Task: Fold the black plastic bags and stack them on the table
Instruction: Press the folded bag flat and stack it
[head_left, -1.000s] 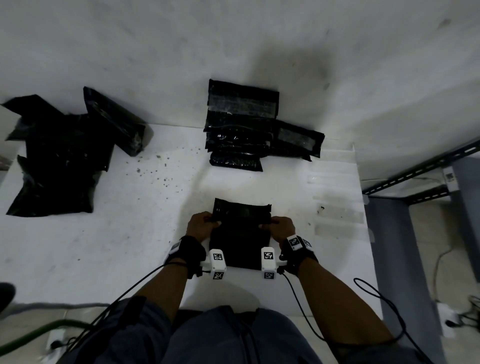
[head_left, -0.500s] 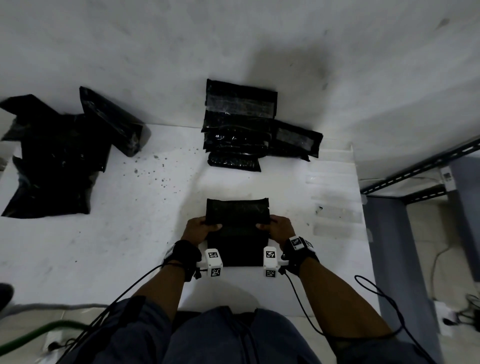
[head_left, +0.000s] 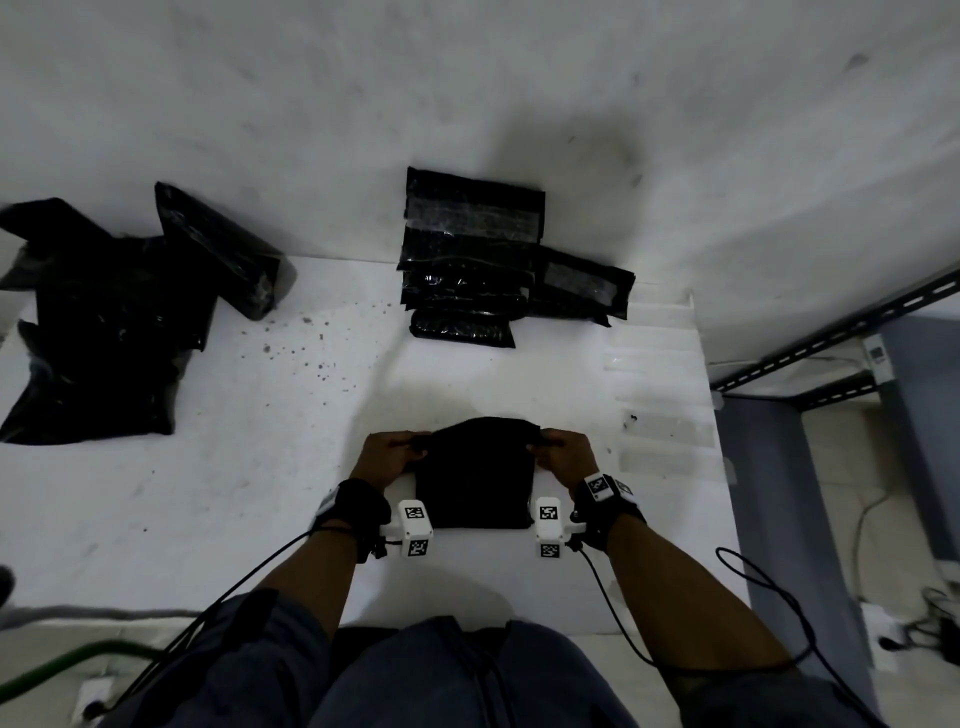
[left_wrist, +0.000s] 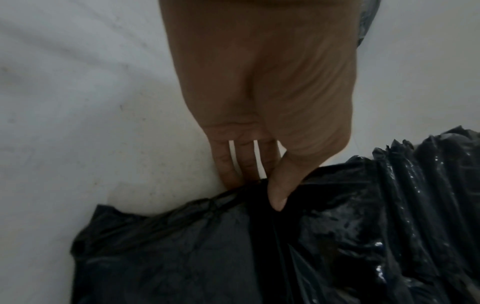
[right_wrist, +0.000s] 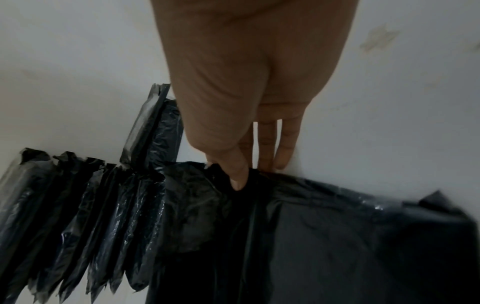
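A matte, crinkled black bag (head_left: 475, 475), partly folded, lies on the white table (head_left: 249, 467) at 6 o'clock. The left hand (head_left: 387, 452) and right hand (head_left: 563, 452) each pinch a far corner, thumb against fingers. At 12 o'clock, a stack (head_left: 467, 260) of glossy folded bags; at 10 o'clock, a loose pile (head_left: 98, 322).

You will find no words, numbers or brand names that can be read in these pictures. The only signs are the black-and-white square code patterns on the white blocks at your wrists: two on the left wrist block (head_left: 415, 529), two on the right wrist block (head_left: 549, 526), and one more on the right wrist strap (head_left: 599, 485). They are patterns, not letters. A small white label (head_left: 877, 353) on the metal frame at the right is too small to read.
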